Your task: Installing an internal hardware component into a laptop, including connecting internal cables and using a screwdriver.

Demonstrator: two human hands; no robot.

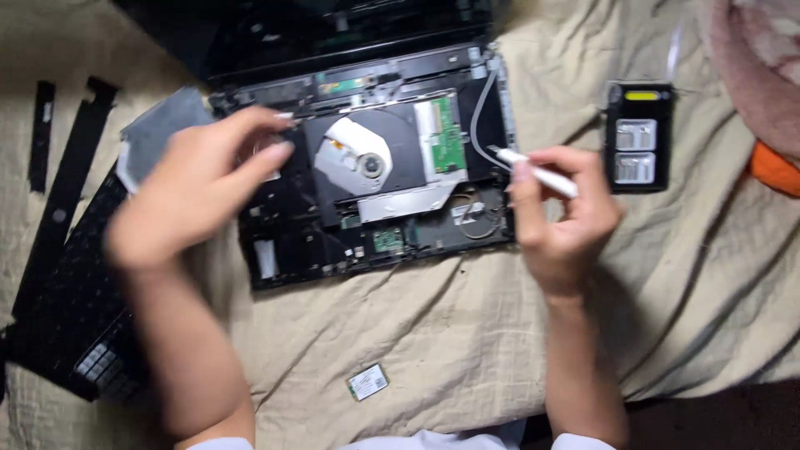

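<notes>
An opened black laptop base (287, 242) lies on a beige cloth, its insides bare: an optical drive (367, 158) with a white hub in the middle and a green circuit board (446, 133) beside it. My left hand (196, 187) hovers over the base's left part, blurred, fingers curled, with nothing visibly in it. My right hand (562, 221) is at the base's right edge and grips a slim white tool (537, 172), its tip pointing toward a grey cable (479, 117).
A removed black keyboard (75, 308) lies at the left, with black plastic strips (62, 167) above it. A small green card (367, 382) rests on the beige cloth (417, 325) near me. A black case (639, 137) with small parts sits at the right, pink fabric (758, 67) beyond.
</notes>
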